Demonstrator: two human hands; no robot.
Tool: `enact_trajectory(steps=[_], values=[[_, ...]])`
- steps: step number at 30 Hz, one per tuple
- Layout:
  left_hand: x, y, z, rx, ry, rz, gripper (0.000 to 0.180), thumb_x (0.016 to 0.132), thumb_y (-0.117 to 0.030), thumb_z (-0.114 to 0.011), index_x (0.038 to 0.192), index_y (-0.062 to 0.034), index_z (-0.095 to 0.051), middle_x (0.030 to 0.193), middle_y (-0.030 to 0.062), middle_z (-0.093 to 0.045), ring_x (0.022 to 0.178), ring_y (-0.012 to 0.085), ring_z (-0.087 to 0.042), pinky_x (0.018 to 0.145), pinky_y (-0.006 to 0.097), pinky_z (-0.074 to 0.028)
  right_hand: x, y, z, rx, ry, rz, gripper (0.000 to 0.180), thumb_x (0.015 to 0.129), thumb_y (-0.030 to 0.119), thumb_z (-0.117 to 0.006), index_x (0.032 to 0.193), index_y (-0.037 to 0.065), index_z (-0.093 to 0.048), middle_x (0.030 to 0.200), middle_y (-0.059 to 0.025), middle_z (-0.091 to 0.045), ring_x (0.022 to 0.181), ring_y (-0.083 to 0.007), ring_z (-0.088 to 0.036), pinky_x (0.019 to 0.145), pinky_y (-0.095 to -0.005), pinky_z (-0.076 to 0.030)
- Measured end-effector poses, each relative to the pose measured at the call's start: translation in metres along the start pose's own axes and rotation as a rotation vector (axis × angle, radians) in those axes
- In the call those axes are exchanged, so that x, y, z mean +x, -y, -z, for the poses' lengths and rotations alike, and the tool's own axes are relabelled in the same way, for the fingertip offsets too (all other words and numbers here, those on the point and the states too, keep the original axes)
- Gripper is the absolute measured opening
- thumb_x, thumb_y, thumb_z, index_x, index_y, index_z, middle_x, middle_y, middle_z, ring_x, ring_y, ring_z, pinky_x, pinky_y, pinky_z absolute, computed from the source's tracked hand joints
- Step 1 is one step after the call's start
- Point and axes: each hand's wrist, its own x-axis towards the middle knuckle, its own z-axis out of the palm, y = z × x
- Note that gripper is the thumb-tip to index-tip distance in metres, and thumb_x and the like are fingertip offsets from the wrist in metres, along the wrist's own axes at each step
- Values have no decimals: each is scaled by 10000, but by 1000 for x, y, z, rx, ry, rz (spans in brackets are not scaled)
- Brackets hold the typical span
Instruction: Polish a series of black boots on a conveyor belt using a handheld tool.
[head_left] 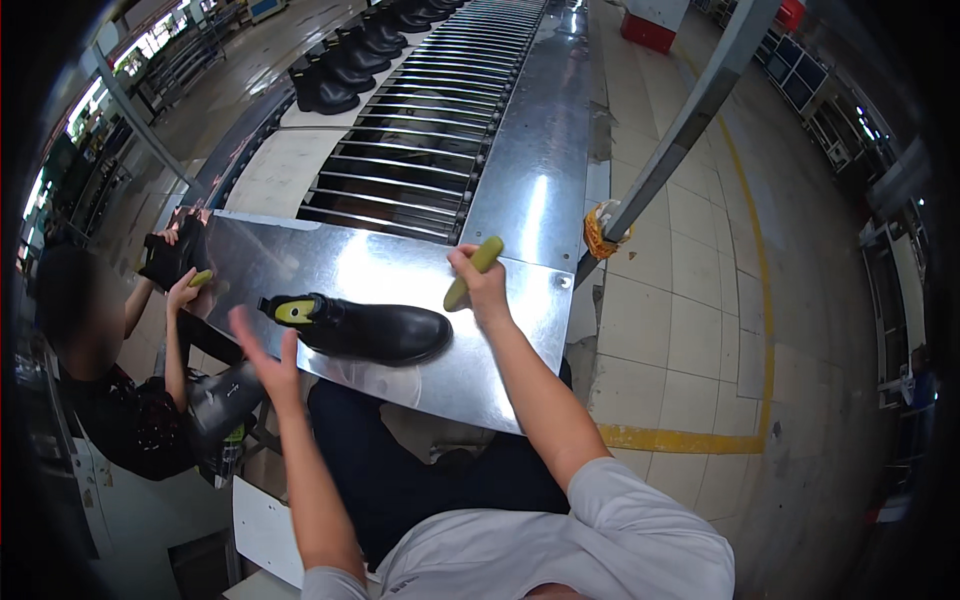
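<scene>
A black ankle boot (375, 330) lies on the metal table (460, 385), its toe toward the right and its opening with a yellow-green lining toward the left. My left hand (268, 358) hovers just left of the boot's open end, fingers spread and thumb up, with nothing in it. Beyond the toe, on the right, my right hand (484, 288) grips an olive-green rounded bar (485, 255), slanted and apart from the boot. What the bar is made of cannot be made out.
Beside me on the left, a co-worker holds another dark boot (168, 258) and a similar green piece (201, 277). A roller conveyor (400, 150) runs away from the table, with several black boots (325, 90) along its left belt. A slanted metal post (680, 130) stands to the right.
</scene>
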Motion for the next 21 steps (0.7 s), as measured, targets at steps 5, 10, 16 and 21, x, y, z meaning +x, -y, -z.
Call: enact_trajectory(steps=[5, 10, 16, 21], values=[[-10, -9, 26, -290, 250, 411, 754, 699, -109, -832, 1350, -28, -460, 1190, 90, -617, 1058, 205, -606, 969, 349, -451, -2, -35, -17, -169, 85, -48, 327, 857, 345, -714, 983, 48, -663, 871, -28, -625, 813, -140, -583, 725, -289, -465], [-71, -56, -7, -310, 254, 352, 530, 655, -321, -886, 1044, -38, -664, 977, 79, -708, 902, 159, -665, 844, 306, -526, 9, -23, 28, -107, 167, -46, 334, 920, 293, -651, 1126, 35, -601, 1015, -73, -611, 866, -173, -599, 807, -320, -500], [-99, -111, 23, -9, -107, 316, 496, 658, -280, -879, 965, 22, -634, 866, 118, -671, 800, 158, -634, 737, 300, -505, 25, -10, 18, -174, 203, 15, 368, 893, 311, -682, 1035, -27, -671, 1001, -66, -647, 915, -155, -595, 878, -288, -464], [-133, -194, 171, 192, -447, 298, 412, 674, -259, -874, 925, -4, -669, 890, 98, -689, 831, 174, -655, 769, 321, -514, 25, -5, 13, -149, 196, -19, 391, 888, 337, -688, 1011, -33, -676, 988, -62, -641, 885, -149, -578, 850, -293, -462]])
